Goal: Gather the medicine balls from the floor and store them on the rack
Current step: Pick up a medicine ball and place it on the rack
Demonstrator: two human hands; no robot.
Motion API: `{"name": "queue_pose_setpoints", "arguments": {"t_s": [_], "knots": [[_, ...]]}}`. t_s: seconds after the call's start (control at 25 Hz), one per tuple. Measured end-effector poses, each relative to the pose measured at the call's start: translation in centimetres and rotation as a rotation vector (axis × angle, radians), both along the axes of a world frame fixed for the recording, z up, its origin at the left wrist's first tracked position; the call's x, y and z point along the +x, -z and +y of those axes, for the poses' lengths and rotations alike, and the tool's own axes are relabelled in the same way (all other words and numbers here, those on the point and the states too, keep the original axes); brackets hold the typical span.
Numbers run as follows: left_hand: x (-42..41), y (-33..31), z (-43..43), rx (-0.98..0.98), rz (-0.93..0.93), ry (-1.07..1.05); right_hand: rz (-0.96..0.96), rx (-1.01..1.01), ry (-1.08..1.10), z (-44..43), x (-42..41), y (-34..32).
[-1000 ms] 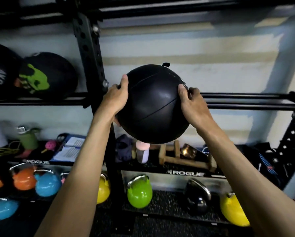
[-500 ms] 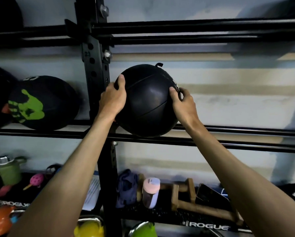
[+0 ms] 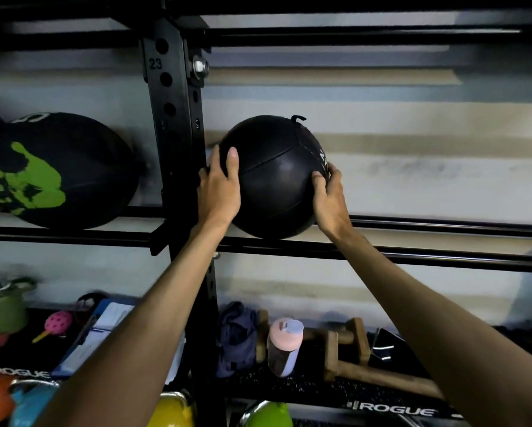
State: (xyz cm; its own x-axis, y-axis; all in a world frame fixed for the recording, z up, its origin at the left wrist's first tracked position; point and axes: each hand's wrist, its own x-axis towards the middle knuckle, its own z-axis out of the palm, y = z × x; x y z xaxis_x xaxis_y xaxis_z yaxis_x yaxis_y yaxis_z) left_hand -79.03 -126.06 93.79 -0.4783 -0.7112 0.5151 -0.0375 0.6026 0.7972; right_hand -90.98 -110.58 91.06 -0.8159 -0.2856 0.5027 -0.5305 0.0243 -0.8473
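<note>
A black medicine ball (image 3: 274, 177) sits on the two rails of the rack shelf (image 3: 412, 257), just right of the black upright post (image 3: 173, 134). My left hand (image 3: 220, 186) grips its left side, thumb up on the front. My right hand (image 3: 329, 195) grips its right side, fingers curled over white lettering. Left of the post, another black medicine ball (image 3: 61, 171) with a green handprint rests on the same shelf level.
Above runs a higher pair of rack rails (image 3: 350, 35). Below, a shelf holds a pink bottle (image 3: 284, 346), wooden push-up bars (image 3: 350, 352), a blue cloth (image 3: 237, 337), a clipboard (image 3: 104, 331) and a green bottle (image 3: 3, 306). Kettlebells (image 3: 267, 414) line the bottom edge.
Both hands have carried the black ball up and forward and lowered it onto the shelf rails beside the post. The view has tilted upward.
</note>
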Motion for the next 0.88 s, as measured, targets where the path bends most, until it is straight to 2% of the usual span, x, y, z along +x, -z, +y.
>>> {"name": "queue_pose_setpoints", "arguments": {"t_s": [0.2, 0.28, 0.4, 0.52, 0.76, 0.88], "knots": [[0.7, 0.5, 1.0, 0.083, 0.041, 0.010, 0.015, -0.016, -0.045, 1.2, 1.2, 1.3], [1.1, 1.2, 1.9, 0.098, 0.074, -0.015, 0.031, 0.036, -0.023, 2.5, 1.8, 1.7], [1.9, 4.3, 4.7, 0.055, 0.175, -0.135, 0.091, 0.179, 0.053, 6.1, 3.8, 3.1], [2.8, 9.3, 9.3, -0.038, 0.244, -0.092, 0.134, 0.255, 0.074, 11.3, 6.2, 5.8], [3.0, 18.5, 24.2, -0.146, -0.103, 0.163, 0.078, 0.566, 0.149, 26.1, 9.8, 15.2], [3.0, 23.0, 32.8, -0.212, -0.258, 0.312, -0.031, 0.729, 0.205, 34.2, 11.4, 20.9]]}}
